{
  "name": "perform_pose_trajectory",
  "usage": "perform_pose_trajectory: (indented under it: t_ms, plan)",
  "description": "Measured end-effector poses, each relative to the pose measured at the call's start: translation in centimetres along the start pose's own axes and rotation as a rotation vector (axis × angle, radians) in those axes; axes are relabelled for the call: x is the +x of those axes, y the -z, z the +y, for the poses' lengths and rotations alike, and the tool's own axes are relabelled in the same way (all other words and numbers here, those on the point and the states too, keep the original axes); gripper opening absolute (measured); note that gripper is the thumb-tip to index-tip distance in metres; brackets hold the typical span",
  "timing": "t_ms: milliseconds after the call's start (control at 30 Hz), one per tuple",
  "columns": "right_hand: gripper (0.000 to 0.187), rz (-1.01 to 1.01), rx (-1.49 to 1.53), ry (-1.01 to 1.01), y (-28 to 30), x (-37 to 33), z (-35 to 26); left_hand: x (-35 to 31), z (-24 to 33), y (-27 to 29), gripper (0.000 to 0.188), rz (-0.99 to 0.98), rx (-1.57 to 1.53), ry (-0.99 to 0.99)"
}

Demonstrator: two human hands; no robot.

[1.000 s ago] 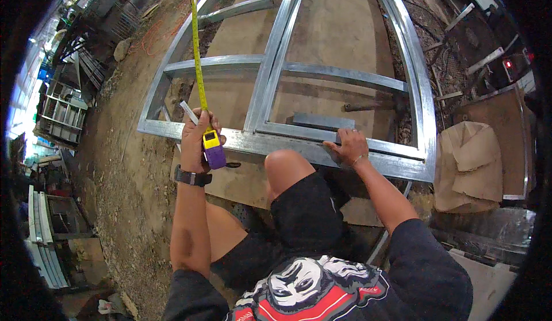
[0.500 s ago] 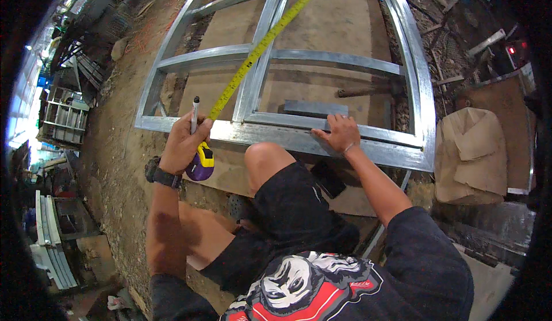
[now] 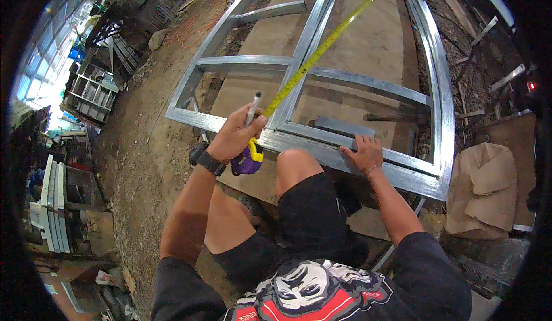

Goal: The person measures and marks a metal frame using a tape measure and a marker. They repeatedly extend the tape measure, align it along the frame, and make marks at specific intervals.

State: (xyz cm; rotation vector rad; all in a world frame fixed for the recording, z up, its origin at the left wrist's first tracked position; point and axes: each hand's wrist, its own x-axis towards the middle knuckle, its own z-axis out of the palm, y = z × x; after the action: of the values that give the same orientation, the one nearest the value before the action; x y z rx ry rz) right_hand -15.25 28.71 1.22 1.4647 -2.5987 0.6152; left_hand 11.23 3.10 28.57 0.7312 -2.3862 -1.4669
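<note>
My left hand (image 3: 233,136) is closed around a tape measure, with the purple and yellow case (image 3: 246,161) below the palm. Out of it, the yellow blade (image 3: 310,62) runs up and to the right over a silver metal frame (image 3: 244,63), its tip free in the air. The same hand keeps a white marker (image 3: 253,109) with a dark tip upright between thumb and fingers. My right hand (image 3: 364,153) lies with fingers apart on the near rail of the frame, beside a short flat metal piece (image 3: 344,126).
Under the frame lies a brown board (image 3: 359,39). A folded brown paper sack (image 3: 482,191) sits at the right. Metal racks (image 3: 93,98) and stacked pale bars (image 3: 53,206) stand at the left. An orange cord (image 3: 187,32) lies on the dirt floor.
The whole view has shifted, so the frame and both hands sit further right and slightly lower. My hands keep the same hold and rest, and the blade is still extended.
</note>
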Motion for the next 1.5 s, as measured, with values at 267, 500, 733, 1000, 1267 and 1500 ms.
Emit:
perform_pose_trajectory:
  t_ms: [267, 500, 733, 1000, 1267, 1500]
  plan:
    - [0.06, 0.238, -0.152, -0.037, -1.0, -5.5, 3.3, 2.2, 1.5, -0.1, 0.008, -0.136, 0.175, 0.074]
    - [0.057, 0.277, -0.105, -0.103, -1.5, -6.2, 4.5, 7.3, 3.7, -3.3, 0.017, -0.34, 0.49, -0.064]
    - [0.052, 0.267, -0.013, -0.143, 0.0, -6.5, 2.8, 10.2, -3.2, -2.4, 0.014, -0.512, 0.435, -0.112]
    - [0.032, 0.472, 0.106, -0.263, 0.6, -6.9, 2.7, 13.1, -12.8, -6.8, 0.014, -0.596, 0.387, -0.055]
    - [0.031, 0.677, 0.158, -0.472, 0.0, -6.7, 3.4, 13.9, -17.0, -10.4, 0.017, -0.668, 0.362, -0.064]
    - [0.042, 0.697, -0.039, -0.626, 1.8, -6.3, 5.5, 13.8, -17.4, -10.4, 0.017, -0.719, 0.27, 0.01]
